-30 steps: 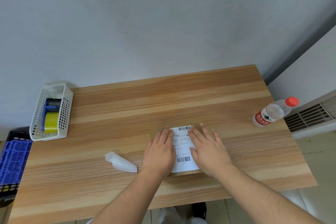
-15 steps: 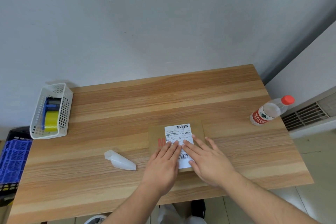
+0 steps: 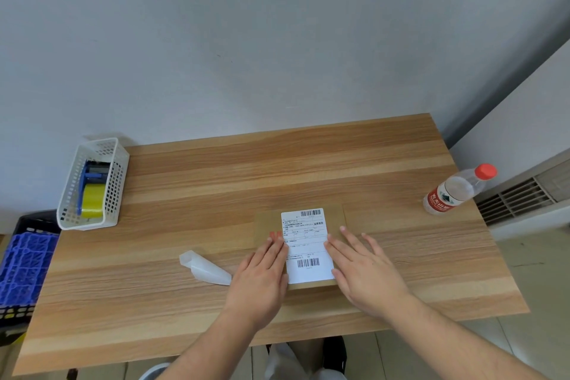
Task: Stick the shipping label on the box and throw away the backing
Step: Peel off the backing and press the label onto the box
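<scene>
White label (image 3: 307,244) already lies flat on your box (image 3: 265,224), both your left hand (image 3: 260,279) and right hand (image 3: 365,274) spread flat beside it, while the backing (image 3: 205,267) waits unbinned on the table (image 3: 216,182).

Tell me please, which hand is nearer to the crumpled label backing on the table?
Left. The left hand lies flat just right of the backing, nearly beside it. The right hand rests on the far side of the shipping label, clearly farther away.
</scene>
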A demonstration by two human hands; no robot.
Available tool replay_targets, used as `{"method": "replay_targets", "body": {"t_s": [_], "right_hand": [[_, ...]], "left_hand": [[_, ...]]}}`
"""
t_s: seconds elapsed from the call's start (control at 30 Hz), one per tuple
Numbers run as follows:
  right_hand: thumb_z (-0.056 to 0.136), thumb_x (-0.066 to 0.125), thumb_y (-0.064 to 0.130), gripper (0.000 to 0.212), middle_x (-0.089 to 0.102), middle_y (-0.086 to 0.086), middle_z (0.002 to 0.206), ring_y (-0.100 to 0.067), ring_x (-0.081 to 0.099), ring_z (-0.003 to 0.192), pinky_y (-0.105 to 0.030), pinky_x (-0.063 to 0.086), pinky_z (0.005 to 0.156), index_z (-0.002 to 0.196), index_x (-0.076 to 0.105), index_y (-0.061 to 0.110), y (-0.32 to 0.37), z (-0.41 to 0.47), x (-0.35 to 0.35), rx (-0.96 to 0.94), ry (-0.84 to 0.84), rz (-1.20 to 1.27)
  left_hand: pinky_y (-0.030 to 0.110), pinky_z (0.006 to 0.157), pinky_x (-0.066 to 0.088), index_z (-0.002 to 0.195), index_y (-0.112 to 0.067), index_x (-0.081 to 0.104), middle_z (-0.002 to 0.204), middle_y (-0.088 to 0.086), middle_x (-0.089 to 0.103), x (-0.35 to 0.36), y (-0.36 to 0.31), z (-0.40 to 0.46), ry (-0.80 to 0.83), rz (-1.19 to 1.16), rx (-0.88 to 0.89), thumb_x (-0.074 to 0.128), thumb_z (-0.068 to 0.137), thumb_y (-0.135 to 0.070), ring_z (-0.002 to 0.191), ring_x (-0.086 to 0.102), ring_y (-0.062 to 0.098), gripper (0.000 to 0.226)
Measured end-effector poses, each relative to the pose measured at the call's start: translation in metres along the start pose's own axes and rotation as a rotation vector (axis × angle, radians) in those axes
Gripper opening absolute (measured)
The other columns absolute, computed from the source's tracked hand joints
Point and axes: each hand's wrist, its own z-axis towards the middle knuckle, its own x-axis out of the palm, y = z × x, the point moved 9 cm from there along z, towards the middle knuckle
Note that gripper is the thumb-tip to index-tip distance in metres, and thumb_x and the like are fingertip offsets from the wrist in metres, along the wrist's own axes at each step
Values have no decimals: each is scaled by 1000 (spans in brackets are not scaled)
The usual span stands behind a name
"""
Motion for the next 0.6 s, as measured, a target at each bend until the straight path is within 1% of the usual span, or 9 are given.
{"method": "replay_targets", "body": {"t_s": [0.1,0.2,0.23,0.27,0.33,0.37,0.5,0.6], "right_hand": [[96,43,43,52,46,11,156,-18,31,150,-47,16,115,145,50,27,21,-2,4,-92,15,39],[100,37,45,53,41,13,158,-16,26,152,-47,12,116,150,43,29,30,-8,13,-133,53,59],[100,36,45,54,39,13,159,-16,25,152,-47,12,116,151,41,29,29,-9,14,-130,57,61],[99,36,45,54,40,14,159,-16,26,152,-47,12,115,151,41,29,27,-10,14,-127,55,58],[98,40,44,53,44,14,157,-16,31,150,-47,15,115,148,46,29,23,-12,10,-126,38,36],[97,42,43,52,46,13,155,-16,33,149,-47,16,114,147,48,29,20,-13,9,-125,34,22],[95,44,43,53,47,13,154,-18,36,147,-47,18,113,146,50,28,5,-22,8,-102,39,-5],[93,45,43,54,51,11,152,-19,39,146,-47,19,113,144,52,26,3,-24,6,-88,43,-19]], "left_hand": [[42,114,40,154,-26,39,163,-8,36,5,-20,-3,26,-36,73,36,100,-41,150,33,16,56],[40,116,33,157,-26,34,165,-9,31,15,-34,-8,74,-41,133,33,102,-41,152,29,15,57],[40,115,34,156,-26,36,165,-9,33,15,-34,-9,72,-35,130,34,102,-41,151,31,15,56],[39,113,38,154,-27,40,162,-9,38,15,-33,-10,62,-24,129,37,100,-41,149,36,15,55],[39,106,47,148,-28,49,156,-10,48,13,-29,-11,38,11,126,45,96,-42,142,47,15,54],[39,103,49,146,-28,51,154,-10,50,12,-25,-12,29,26,119,47,95,-42,140,49,15,53],[41,103,50,149,-28,47,158,-10,46,11,-9,-19,18,41,85,46,96,-43,146,41,15,55],[42,101,52,148,-26,49,156,-8,48,8,-9,-22,11,57,76,47,94,-44,144,45,15,57]]}}
